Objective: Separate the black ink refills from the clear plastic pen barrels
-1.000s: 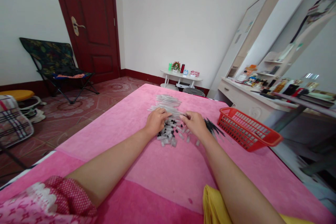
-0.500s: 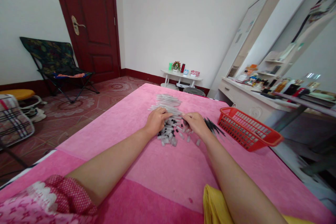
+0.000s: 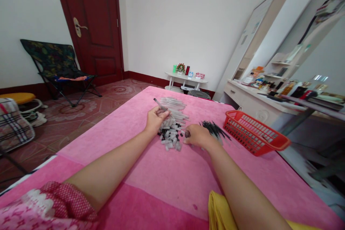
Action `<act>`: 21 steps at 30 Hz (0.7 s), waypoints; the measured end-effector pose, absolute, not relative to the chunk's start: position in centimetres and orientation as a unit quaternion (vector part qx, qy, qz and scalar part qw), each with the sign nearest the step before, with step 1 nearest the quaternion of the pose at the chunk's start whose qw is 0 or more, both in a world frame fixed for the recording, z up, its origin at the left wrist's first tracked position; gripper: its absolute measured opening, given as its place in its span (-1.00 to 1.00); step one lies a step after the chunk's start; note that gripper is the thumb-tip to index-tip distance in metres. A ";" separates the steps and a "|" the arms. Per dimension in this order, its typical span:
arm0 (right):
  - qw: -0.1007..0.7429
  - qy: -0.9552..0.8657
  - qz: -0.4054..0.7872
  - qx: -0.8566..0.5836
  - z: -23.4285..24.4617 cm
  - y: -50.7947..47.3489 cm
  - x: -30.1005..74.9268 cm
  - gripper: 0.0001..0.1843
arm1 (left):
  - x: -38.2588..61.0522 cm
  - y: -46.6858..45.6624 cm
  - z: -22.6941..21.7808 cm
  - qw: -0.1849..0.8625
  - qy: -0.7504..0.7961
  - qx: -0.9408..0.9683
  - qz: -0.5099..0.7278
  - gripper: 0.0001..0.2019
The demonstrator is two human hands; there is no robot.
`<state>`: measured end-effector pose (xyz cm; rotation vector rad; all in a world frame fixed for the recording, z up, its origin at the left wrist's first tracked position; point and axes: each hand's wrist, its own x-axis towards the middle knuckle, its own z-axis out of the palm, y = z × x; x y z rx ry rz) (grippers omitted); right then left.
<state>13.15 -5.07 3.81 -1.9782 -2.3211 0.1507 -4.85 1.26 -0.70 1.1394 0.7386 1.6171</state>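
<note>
I am sitting in a home, in what is looking like a bedroom. I am leaning over a bed [image 3: 172, 176] that is wearing a pink plush cover, and a dressing table [image 3: 250, 97] is standing just beside it on my right, carrying a crowd of bottles and jars [image 3: 283, 87] under a tall mirror [image 3: 323, 57]. A dark red panelled door [image 3: 94, 25] with a brass handle is closing off the far corner. A folding camp chair [image 3: 54, 59] is standing against the wall near it, on a floor [image 3: 81, 111] that is showing patterned red tiles. A low white side table [image 3: 185, 78] is holding a small potted plant [image 3: 180, 67] and some knick-knacks against the plain white wall.
</note>
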 end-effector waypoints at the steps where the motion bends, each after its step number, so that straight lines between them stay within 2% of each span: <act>1: 0.043 -0.762 0.044 -0.645 3.9 -5.2 13.0 -0.88 | -4.8 1.2 -0.7 0.513 0.296 0.452 0.667 -0.64; 4: 0.098 -0.760 0.065 -0.639 3.9 -4.9 13.0 -0.91 | -4.6 1.0 -0.8 0.550 0.276 0.429 0.661 -0.59; 8: 0.270 -0.741 0.147 -0.597 3.5 -3.5 13.9 -0.92 | -4.6 0.9 -1.1 0.572 0.270 0.422 0.649 -0.58; 11: 0.355 -0.725 0.189 -0.560 3.3 -2.9 14.1 -0.87 | -4.5 0.9 -1.1 0.581 0.268 0.425 0.640 -0.59; 21: 0.396 -0.718 0.183 -0.542 3.5 -3.4 13.4 -0.82 | -4.1 0.2 -1.0 0.582 0.253 0.455 0.625 -0.59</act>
